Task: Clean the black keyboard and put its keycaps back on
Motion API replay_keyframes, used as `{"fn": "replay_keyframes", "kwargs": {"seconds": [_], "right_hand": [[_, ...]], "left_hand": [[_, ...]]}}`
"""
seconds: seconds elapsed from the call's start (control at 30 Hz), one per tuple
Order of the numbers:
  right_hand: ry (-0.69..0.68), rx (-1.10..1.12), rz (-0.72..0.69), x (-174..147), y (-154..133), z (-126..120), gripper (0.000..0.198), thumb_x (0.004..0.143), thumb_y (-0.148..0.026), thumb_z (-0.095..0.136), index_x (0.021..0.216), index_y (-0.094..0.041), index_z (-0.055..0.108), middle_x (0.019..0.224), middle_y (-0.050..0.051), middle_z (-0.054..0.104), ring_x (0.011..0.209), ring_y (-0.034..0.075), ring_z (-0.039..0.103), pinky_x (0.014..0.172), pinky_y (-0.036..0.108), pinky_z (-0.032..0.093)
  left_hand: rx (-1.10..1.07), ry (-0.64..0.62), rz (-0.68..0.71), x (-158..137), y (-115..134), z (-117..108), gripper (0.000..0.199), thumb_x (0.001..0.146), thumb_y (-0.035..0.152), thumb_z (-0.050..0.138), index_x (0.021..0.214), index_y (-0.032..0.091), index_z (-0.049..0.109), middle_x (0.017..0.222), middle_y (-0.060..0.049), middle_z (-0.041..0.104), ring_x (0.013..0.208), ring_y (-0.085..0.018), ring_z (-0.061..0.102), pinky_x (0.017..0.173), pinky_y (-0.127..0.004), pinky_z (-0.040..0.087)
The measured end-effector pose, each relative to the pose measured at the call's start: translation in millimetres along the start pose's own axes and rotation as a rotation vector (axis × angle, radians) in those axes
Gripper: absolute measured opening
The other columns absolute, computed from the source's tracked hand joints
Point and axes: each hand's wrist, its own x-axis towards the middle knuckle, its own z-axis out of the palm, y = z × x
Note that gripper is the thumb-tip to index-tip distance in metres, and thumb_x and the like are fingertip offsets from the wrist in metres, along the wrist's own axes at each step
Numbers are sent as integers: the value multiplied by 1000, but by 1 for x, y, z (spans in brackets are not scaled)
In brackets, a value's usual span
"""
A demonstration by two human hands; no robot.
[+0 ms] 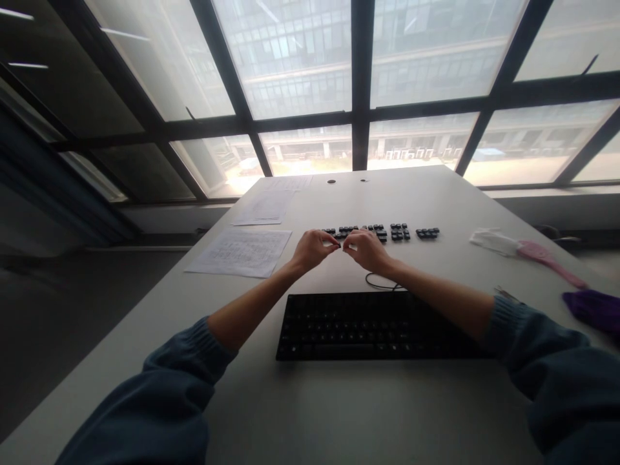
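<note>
A sheet of printed paper (239, 252) lay flat on the left part of the white table (411, 407), with more papers (264, 205) just beyond it, their writing too faint to read. Two round holes (331, 181) pierced the tabletop near its far edge. Toward the right edge lay a pink handle (542, 256) with a whitish piece (494, 241) at its far end, blurred, and beside its near end a bunched purple cloth (588, 307). Behind stood tall windows in a dark frame (361, 84), a pale building (300, 61) showing through the glass. A bluish curtain (48, 171) hung at left above the dark floor (72, 310).
</note>
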Motion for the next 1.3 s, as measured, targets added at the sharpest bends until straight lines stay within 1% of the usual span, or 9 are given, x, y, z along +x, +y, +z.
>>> {"fn": "replay_keyframes", "kwargs": {"seconds": [0.1,0.17,0.27,0.37,0.53,0.73,0.9,1.13,1.3], "right_hand": [[-10,192,15,-34,-25,-19,5,84,-16,72,81,-18,76,83,4,71,80,17,62,78,30,44],[-59,290,40,-59,-40,-29,4,83,-17,73,81,-19,76,81,2,70,76,16,63,73,28,45],[-132,380,84,-91,-58,-35,6,81,-15,73,80,-20,75,82,1,71,76,16,64,73,28,46],[-166,412,112,-109,-67,-32,8,80,-12,74,79,-20,75,81,1,72,76,17,64,72,29,47],[-183,413,144,-115,-71,-26,9,80,-12,73,79,-20,75,79,1,71,75,17,64,71,29,47],[-181,401,124,-117,-71,-25,8,82,-13,71,81,-20,74,81,2,72,76,18,65,74,30,48],[-176,374,110,-119,-73,-24,9,81,-12,73,80,-20,74,82,2,71,78,18,64,75,30,49],[-120,343,27,-124,-77,-20,12,82,-8,71,80,-19,73,84,4,70,82,19,64,77,31,49],[-111,336,-4,-126,-76,-17,16,82,-4,68,80,-20,72,86,4,70,84,19,63,79,32,50]], "left_hand": [[-124,-15,49,-41,18,-18,15,82,35,76,89,24,82,85,-2,79,73,-17,66,69,-27,48],[-174,-51,51,-70,30,-23,12,81,33,77,89,26,82,87,-1,79,76,-17,65,67,-27,48],[-237,-111,19,-106,45,-20,8,81,26,77,87,26,82,88,-1,79,83,-18,67,74,-29,51],[-267,-143,-4,-126,53,-13,9,80,23,77,87,26,82,88,-1,79,86,-19,67,82,-32,53],[-244,-169,-13,-134,52,-3,12,80,20,76,88,27,81,87,0,79,85,-20,66,81,-32,54],[-218,-136,76,-137,48,3,10,84,23,72,88,26,81,91,-1,79,84,-19,65,81,-34,53],[-149,-125,108,-141,48,4,10,85,22,72,88,26,80,93,0,78,85,-18,63,83,-34,51],[-49,-91,202,-144,53,3,12,86,21,69,87,25,80,94,-1,78,85,-20,60,78,-34,52],[17,-114,255,-144,54,2,13,88,21,67,89,25,79,96,-2,77,86,-21,59,78,-35,52]]}}
